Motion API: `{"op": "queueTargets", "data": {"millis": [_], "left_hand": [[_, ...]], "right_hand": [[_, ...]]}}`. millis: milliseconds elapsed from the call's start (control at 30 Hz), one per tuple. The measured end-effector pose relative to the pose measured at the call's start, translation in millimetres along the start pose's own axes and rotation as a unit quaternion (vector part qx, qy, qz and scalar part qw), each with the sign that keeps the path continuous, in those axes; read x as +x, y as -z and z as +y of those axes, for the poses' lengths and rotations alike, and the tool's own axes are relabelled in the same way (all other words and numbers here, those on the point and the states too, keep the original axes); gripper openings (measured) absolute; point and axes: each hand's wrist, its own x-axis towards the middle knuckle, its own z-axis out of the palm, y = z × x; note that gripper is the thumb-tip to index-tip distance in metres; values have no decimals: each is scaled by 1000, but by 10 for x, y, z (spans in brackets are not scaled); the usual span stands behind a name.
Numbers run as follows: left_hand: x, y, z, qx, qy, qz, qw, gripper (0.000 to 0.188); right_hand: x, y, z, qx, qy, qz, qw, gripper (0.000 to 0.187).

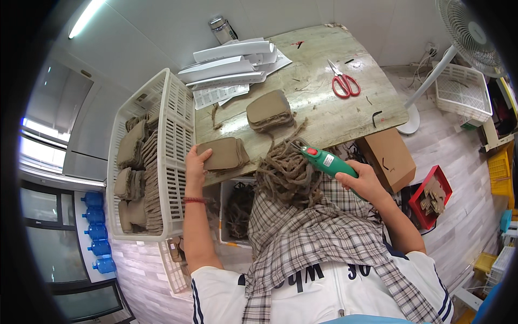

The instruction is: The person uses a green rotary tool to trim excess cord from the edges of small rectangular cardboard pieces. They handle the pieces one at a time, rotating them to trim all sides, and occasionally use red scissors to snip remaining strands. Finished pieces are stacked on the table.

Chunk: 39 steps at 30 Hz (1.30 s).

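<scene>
My left hand [196,166] grips the left end of a stack of brown, rounded fabric pieces [222,153] at the table's near edge, thumb on top. A second stack of the same pieces [268,109] lies just beyond it. My right hand [367,181] is wrapped round a green handheld electric cutter [333,163] with a red button. Its metal tip points left, over a tangled heap of brown fabric strips [288,174] on my lap. Whether the tip touches a strip, I cannot tell.
On the table [318,59] lie red-handled scissors [344,83] and piled papers [226,70]. Left stands a white crate [181,108] with more brown pieces. A cardboard box [389,156], a red tray [426,208] and a white fan [475,38] are on the right.
</scene>
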Motion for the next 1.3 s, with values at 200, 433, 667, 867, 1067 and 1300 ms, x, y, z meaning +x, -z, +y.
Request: {"op": "queueTargets", "data": {"millis": [200,433,667,867,1067,1300], "left_hand": [[257,-449,74,508,-299,109,800,53],[979,-1428,202,489,-316,-91,808,60],[785,-1663,347,489,-313,-43,813,53],[391,-1581,445,124,-172,-59,975,31],[-304,-2041,219,-380,-94,1,920,37],[-584,-2381,101,-490,-81,18,868,42]], "right_hand": [[-35,26,57,-10,-14,28,999,29],[-24,-28,155,-62,11,60,996,33],[-107,15,181,-36,7,87,995,39],[-53,-31,109,-51,21,89,995,38],[18,-166,-129,-3,32,95,995,26],[13,-220,-224,17,28,94,995,25]]}}
